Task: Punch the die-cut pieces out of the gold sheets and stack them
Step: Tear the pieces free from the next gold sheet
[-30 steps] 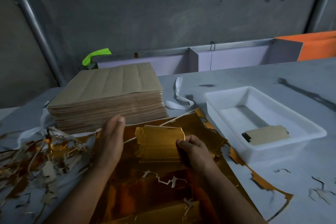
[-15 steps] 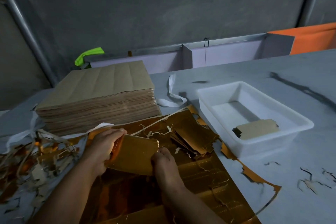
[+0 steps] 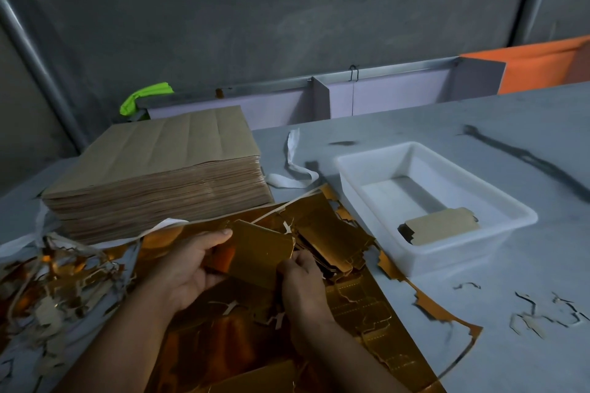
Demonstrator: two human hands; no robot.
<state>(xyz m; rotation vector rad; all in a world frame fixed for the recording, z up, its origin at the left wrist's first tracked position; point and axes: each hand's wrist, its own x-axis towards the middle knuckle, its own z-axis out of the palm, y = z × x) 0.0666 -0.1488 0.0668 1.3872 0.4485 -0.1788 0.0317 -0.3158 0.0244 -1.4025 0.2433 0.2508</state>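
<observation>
A gold die-cut piece [image 3: 258, 252] is held between both hands just above the gold sheet [image 3: 357, 309] lying on the table in front of me. My left hand [image 3: 188, 268] grips its left edge, fingers curled over the top. My right hand [image 3: 303, 281] pinches its lower right corner. Just right of the piece lies a loose pile of punched gold pieces [image 3: 332, 233]. A white tray [image 3: 479, 252] at the right holds a small stack of pieces [image 3: 443, 225], brown side up.
A thick stack of brown-backed sheets [image 3: 159, 169] stands at the back left. Gold and brown offcuts [image 3: 54, 290] are heaped at the left. White strap pieces [image 3: 293, 163] lie behind the sheet, and small scraps [image 3: 542, 316] lie at the right on the grey table [image 3: 479, 124].
The piece has come down from an upright hold to a low tilt near the sheet. My left hand went from flat beside it to gripping its left edge; my right hand shifted to its corner.
</observation>
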